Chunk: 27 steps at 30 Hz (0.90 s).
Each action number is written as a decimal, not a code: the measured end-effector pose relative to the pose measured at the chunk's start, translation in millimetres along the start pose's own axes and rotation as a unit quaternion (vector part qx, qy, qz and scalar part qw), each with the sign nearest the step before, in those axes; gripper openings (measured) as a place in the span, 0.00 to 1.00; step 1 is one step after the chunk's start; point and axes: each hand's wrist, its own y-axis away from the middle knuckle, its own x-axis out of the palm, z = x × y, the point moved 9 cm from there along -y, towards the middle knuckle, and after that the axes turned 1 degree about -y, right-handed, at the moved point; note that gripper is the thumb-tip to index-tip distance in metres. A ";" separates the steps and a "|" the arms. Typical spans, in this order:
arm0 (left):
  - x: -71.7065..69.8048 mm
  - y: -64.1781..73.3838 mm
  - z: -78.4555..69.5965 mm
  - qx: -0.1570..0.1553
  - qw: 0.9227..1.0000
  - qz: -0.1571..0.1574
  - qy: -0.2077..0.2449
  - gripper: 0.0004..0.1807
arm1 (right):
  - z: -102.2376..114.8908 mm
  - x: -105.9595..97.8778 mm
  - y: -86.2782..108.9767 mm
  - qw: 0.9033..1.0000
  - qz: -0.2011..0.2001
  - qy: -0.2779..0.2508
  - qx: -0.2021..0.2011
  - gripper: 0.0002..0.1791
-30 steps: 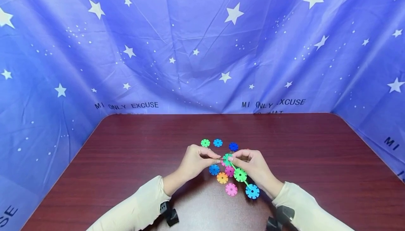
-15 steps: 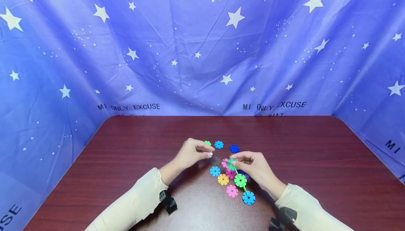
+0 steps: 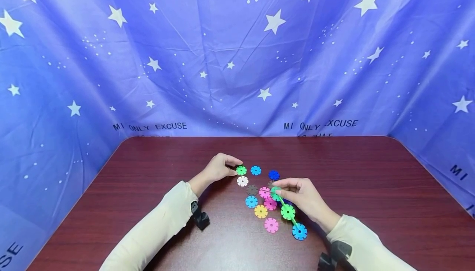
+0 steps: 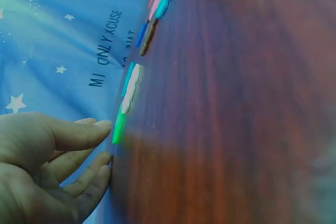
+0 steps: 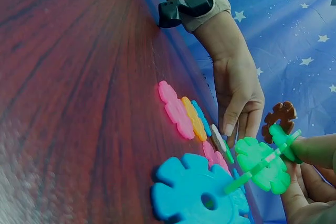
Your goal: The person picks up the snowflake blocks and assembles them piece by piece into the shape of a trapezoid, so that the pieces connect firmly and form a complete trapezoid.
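Note:
My right hand (image 3: 306,194) pinches the upper end of a chain of notched plastic linking discs (image 3: 288,212). In the right wrist view the chain shows a brown disc (image 5: 286,113), green discs (image 5: 265,163) and a large blue disc (image 5: 202,192) at the near end, slotted together at angles. My left hand (image 3: 219,167) is at a loose green disc (image 3: 241,170) on the far side, thumb and index finger spread at its left edge. From the left wrist view, the fingertips sit right by that green disc (image 4: 118,127) with a gap between thumb and fingers.
Loose discs lie on the brown table (image 3: 167,221): white (image 3: 243,181), light blue (image 3: 255,170), dark blue (image 3: 273,175), grey-brown (image 3: 252,190), orange (image 3: 261,211) and several pinks (image 3: 271,225). A star-patterned blue curtain (image 3: 230,77) hangs behind the table.
My left hand has left the top of the chain and moved left and away, over to the loose green disc. The right hand keeps the chain and has shifted slightly right.

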 end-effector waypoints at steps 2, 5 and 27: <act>2.3 -3.1 -1.0 0.008 1.000 0.009 -0.011 0.17 | 0.1 -0.3 0.2 1.000 0.000 0.003 -0.002 0.14; 5.1 -6.8 -2.4 0.025 0.999 0.023 -0.032 0.15 | 0.6 -0.6 0.1 1.000 -0.002 0.006 -0.003 0.14; -13.7 15.4 19.3 -0.062 0.997 0.043 0.017 0.11 | -11.8 -8.0 -1.0 0.997 -0.050 -0.019 0.055 0.14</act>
